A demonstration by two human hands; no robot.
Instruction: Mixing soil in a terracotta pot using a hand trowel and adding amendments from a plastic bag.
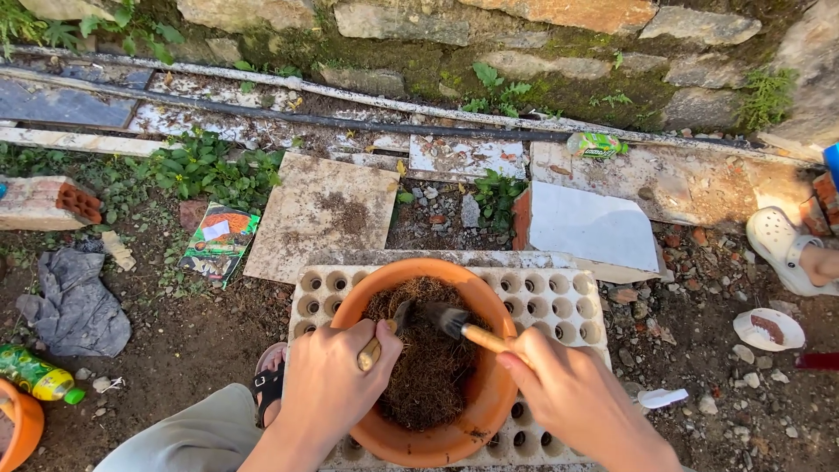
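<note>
**A:** So where are we at with the pot?

**B:** The orange clay pot point(426, 441) sits on the white perforated brick point(551, 301), right in front of us, full of brown fibrous soil point(428, 367). Our left hand point(328, 389) has its grip clenched around a small wooden-handled tool point(384, 336), dark tip poking into the soil. Our right hand point(577, 398) has its grip closed on a brush point(468, 329), dark bristles touching the soil near the middle of the pot.

**A:** And around us?

**B:** Bare dirt ground with a flat beige tile point(323, 214) just behind the brick and a white slab point(590, 229) to its right. A seed packet point(220, 240) lies left of the tile, a grey rag point(74, 301) further left, and a green bottle point(37, 374) near the left edge. Someone else's foot in a white clog point(786, 249) shows at the far right.
</note>
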